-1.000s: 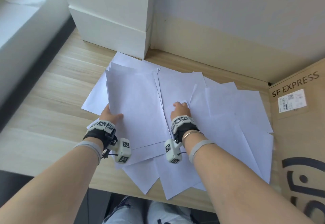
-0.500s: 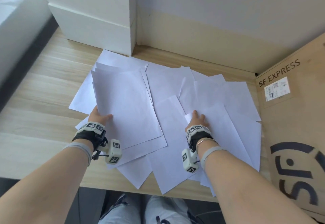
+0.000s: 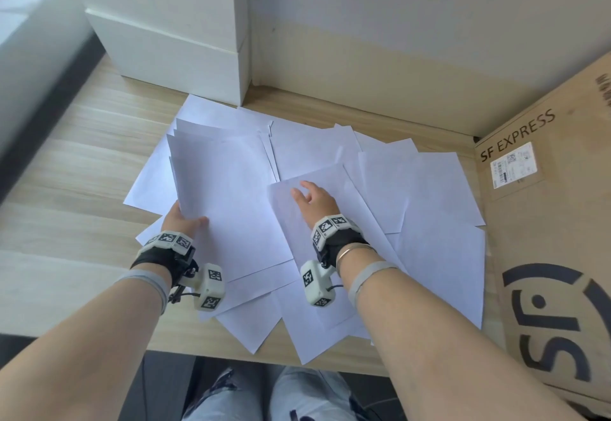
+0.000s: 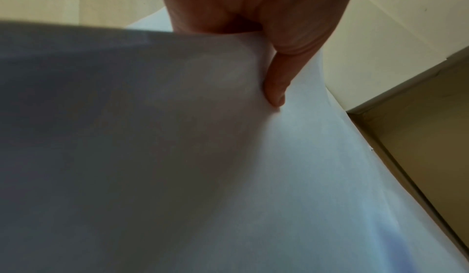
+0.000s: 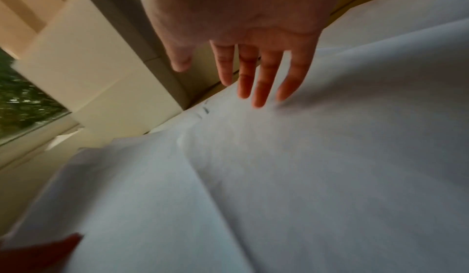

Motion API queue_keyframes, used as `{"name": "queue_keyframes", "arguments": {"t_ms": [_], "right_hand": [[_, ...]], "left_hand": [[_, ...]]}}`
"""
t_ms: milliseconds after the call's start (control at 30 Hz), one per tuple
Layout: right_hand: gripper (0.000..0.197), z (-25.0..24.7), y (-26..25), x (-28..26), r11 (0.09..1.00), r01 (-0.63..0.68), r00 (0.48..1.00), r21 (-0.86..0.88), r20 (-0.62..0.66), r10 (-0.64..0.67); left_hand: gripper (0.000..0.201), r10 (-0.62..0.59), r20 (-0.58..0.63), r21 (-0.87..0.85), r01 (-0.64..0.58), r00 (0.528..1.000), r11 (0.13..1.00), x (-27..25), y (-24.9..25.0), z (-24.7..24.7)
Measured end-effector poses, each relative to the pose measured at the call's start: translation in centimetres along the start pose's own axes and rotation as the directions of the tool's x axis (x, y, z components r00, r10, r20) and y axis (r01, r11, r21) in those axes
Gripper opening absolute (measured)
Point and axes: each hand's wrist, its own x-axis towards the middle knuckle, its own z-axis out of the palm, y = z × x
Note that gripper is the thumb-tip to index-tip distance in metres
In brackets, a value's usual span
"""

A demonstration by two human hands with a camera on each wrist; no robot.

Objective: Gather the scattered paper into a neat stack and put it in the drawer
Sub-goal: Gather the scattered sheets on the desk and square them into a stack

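Several white sheets of paper (image 3: pixel 426 189) lie scattered and overlapping across the wooden desk (image 3: pixel 66 189). My left hand (image 3: pixel 185 215) pinches the near left edge of a small gathered bunch of sheets (image 3: pixel 228 189), thumb on top; the left wrist view shows the thumb (image 4: pixel 276 84) pressing on this paper (image 4: pixel 330 177). My right hand (image 3: pixel 314 199) lies with straight, spread fingers flat on a slanted single sheet (image 3: pixel 330 182) in the middle of the desk. In the right wrist view its fingers (image 5: pixel 261 84) touch that sheet (image 5: pixel 330 157). No drawer is in view.
Two stacked white boxes (image 3: pixel 178 47) stand at the back left against the wall. A large cardboard box (image 3: pixel 555 239) marked SF EXPRESS borders the desk on the right. Some sheets hang over the desk's near edge (image 3: pixel 330 359). My knees show below it.
My right hand has moved from the lower right sheets up and left onto a slanted sheet in the middle, which has shifted toward the left bunch. My left hand keeps its hold.
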Motion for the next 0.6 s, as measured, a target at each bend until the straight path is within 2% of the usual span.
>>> {"name": "queue_keyframes", "arguments": {"t_ms": [67,133,200,233,300,467,600], "right_hand": [[0.049,-0.9,1.9,0.5,0.987,-0.119,0.989,-0.112,-0.101,0.107],[0.053,-2.3,4.5,0.5,0.919,-0.325,0.939,-0.224,-0.19,0.286],[0.06,-3.4,6.8,0.1,0.851,-0.478,0.872,-0.219,-0.231,0.431],[0.063,-3.7,7.7,-0.1,0.835,-0.512,0.853,-0.201,-0.234,0.467],[0.063,-3.7,8.8,-0.1,0.843,-0.51,0.853,-0.168,-0.224,0.471],[0.059,-2.7,8.4,0.3,0.928,-0.361,0.932,-0.094,-0.054,0.358],[0.045,-2.3,7.5,0.5,0.952,-0.234,0.97,-0.196,0.018,0.243]], "left_hand": [[0.047,0.005,0.004,0.005,-0.005,1.0,1.0,-0.1,0.0,0.0],[0.047,0.008,0.002,0.01,-0.008,1.0,1.0,-0.1,0.1,0.0],[0.047,0.008,0.003,0.005,-0.008,1.0,1.0,-0.1,0.1,0.0],[0.048,0.009,0.004,0.002,-0.009,1.0,1.0,-0.1,0.0,0.0],[0.048,0.009,0.005,0.004,-0.009,1.0,1.0,-0.1,-0.1,0.1],[0.048,0.005,0.009,0.005,-0.005,1.0,1.0,-0.1,-0.2,0.4],[0.048,0.002,0.013,0.018,-0.002,1.0,1.0,-0.4,0.3,0.7]]}}
